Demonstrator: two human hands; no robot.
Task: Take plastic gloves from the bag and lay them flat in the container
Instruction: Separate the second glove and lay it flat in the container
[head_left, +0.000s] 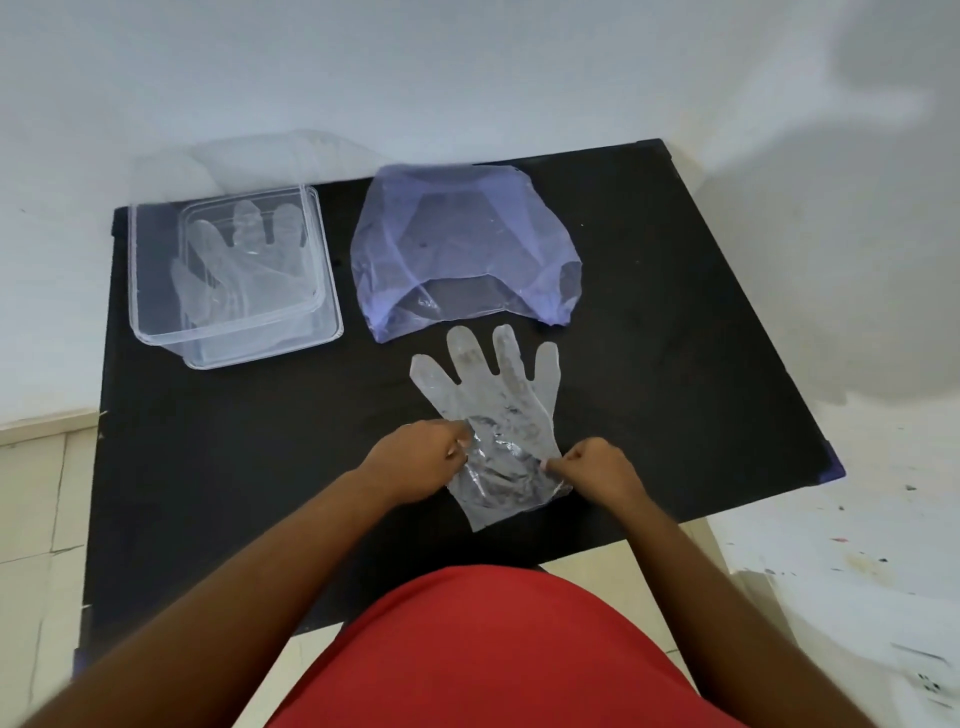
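Some gloves (244, 260) lie in our container (156, 332); our left hand (415, 462) and right hand (597, 467) pinch another glove (498, 395) beside it.

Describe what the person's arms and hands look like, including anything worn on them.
Both arms are bare from the bottom of the picture up to the wrists: no sleeves show. The left hand and the right hand wear no gloves, and no rings, watch or bracelets can be seen. No markings are visible. A red garment covers the body below.
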